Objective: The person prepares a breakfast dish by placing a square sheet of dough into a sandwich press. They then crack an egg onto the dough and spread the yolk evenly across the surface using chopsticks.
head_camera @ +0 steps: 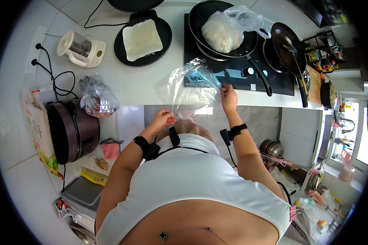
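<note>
A clear plastic bag or film [196,88] is stretched between my hands over the counter's front edge. My left hand [164,118] pinches its lower left part. At its right side, my right hand [228,95] grips the edge near the cooktop. Beyond it, a square flat sheet of pale dough [142,39] lies on a round black electric griddle [119,50]. A knotted plastic bag of pale, lumpy food [222,33] sits in a black frying pan [199,12] on the cooktop [282,88].
At left stand a glass electric kettle [81,49], a foil-like bag [98,96] and a dark rice cooker [75,131], with cables by the wall. A second frying pan [286,43] tilts at the right of the cooktop, its handle over the front edge. The first pan's handle [260,76] points towards me.
</note>
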Tool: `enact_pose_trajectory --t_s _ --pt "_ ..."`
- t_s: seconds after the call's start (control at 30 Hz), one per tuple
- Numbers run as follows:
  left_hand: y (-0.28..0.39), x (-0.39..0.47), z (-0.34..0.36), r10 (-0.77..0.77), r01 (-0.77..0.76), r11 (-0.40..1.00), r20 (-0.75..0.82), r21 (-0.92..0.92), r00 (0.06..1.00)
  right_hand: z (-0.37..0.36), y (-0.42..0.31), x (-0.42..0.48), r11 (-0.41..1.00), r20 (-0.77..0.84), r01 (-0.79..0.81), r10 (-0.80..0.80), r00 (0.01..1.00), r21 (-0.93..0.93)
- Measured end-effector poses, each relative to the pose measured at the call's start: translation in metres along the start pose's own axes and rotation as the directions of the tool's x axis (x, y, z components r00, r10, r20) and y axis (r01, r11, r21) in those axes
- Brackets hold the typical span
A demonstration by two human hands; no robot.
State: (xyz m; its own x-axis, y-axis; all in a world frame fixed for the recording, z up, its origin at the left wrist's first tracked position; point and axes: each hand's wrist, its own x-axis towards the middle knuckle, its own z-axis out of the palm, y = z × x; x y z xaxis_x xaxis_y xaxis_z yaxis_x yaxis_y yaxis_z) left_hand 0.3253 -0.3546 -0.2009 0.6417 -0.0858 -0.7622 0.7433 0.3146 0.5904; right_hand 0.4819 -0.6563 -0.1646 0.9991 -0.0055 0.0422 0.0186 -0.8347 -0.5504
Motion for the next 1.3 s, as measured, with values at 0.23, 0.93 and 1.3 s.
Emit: enact_pose_trajectory --t_s 0.23,0.93,1.3 --pt "-0.009 0.003 -0.003 0.010 0.027 0.985 -0.211 0.169 0.977 -0.022 0.008 -0.018 0.998 -0.197 0.066 -0.069 0.978 -0.024" --pt "0.028 -0.030 0.020 -0.163 0.181 0.976 0.148 -0.120 0.976 -0.006 0.000 -0.078 -0.052 0.830 -0.842 0.210 0.517 0.537" --pt "0.038 -0.038 0.020 -0.174 0.189 0.972 0.112 -0.141 0.978 -0.015 -0.002 -0.035 0.168 0.521 -0.615 0.390 0.759 0.770"
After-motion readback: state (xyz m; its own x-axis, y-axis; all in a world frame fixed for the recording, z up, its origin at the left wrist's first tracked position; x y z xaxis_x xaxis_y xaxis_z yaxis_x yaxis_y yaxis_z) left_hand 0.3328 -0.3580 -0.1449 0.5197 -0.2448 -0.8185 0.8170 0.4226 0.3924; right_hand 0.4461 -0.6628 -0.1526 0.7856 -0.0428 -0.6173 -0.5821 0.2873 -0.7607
